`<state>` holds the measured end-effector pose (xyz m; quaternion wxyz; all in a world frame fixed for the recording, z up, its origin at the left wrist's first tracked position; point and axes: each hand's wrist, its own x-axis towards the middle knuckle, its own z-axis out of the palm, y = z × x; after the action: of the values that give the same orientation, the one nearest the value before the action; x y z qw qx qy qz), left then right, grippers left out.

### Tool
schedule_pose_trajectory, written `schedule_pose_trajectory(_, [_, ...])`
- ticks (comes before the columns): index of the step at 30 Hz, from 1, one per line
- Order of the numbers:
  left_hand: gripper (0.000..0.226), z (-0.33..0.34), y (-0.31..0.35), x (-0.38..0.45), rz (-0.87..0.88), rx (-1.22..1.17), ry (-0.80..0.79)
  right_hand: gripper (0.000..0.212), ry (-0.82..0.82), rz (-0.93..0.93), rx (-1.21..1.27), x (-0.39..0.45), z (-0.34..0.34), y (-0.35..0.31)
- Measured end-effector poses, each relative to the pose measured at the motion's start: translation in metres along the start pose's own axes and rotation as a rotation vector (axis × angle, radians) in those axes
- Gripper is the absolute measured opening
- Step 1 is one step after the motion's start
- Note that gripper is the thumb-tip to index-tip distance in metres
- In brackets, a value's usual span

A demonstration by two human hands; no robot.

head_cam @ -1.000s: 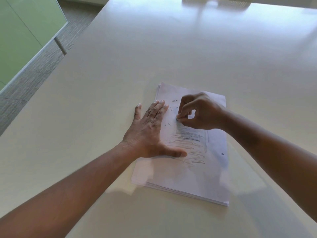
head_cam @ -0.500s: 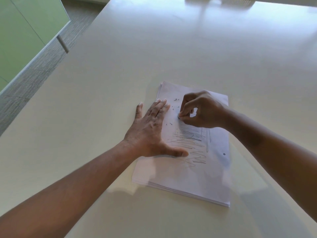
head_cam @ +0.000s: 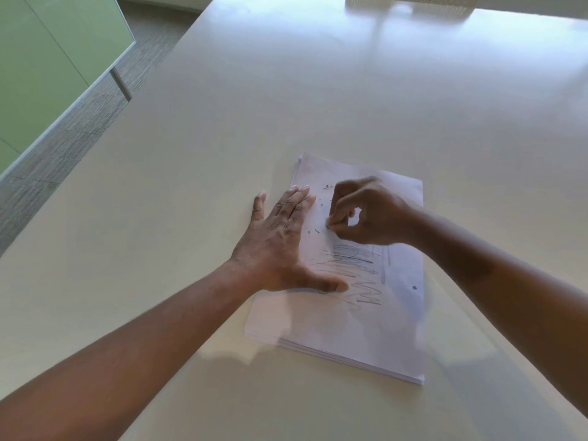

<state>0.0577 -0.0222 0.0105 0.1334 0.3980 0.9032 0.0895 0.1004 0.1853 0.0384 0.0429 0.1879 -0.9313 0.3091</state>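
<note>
A stack of white paper (head_cam: 356, 326) lies on the cream table (head_cam: 286, 106), its top sheet marked with grey pencil scribbles (head_cam: 353, 268). My left hand (head_cam: 280, 240) lies flat with straight fingers on the stack's left edge, the thumb spread onto the sheet. My right hand (head_cam: 369, 214) hovers over the upper half of the sheet with its fingers curled. Thumb and forefinger pinch a small grey piece (head_cam: 327, 223) whose tip touches the paper just above the scribbles. Tiny dark crumbs (head_cam: 313, 231) are scattered near it.
The table's left edge runs diagonally, with grey carpet (head_cam: 63, 148) below it and a green glass partition (head_cam: 41, 58) beyond. A pale perforated object (head_cam: 410, 0) sits at the table's far end.
My right hand's pinched fingertips have shifted slightly back and forth over the same spot on the sheet. My left hand has stayed flat in place.
</note>
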Motion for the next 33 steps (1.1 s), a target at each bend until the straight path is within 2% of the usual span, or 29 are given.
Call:
schedule_pose_trajectory(4, [0.158, -0.001, 0.001, 0.0, 0.0, -0.002, 0.0, 0.012, 0.021, 0.006, 0.016, -0.001, 0.0, 0.002])
schedule_pose_trajectory(10, [0.16, 0.0, 0.0, 0.0, -0.004, -0.02, 0.003, 0.012, -0.143, -0.087, 0.095, -0.022, 0.013, -0.018])
schedule_pose_trajectory(19, [0.157, -0.001, 0.001, 0.0, -0.001, -0.004, 0.004, 0.006, 0.035, -0.029, 0.018, -0.002, 0.007, -0.003])
schedule_pose_trajectory(25, [0.162, 0.0, -0.001, -0.001, 0.0, -0.021, 0.004, 0.013, -0.119, -0.099, 0.112, -0.019, 0.015, -0.013])
schedule_pose_trajectory(33, [0.158, 0.0, 0.0, 0.0, -0.002, -0.002, 0.004, 0.007, 0.083, 0.001, -0.023, 0.008, 0.001, 0.009])
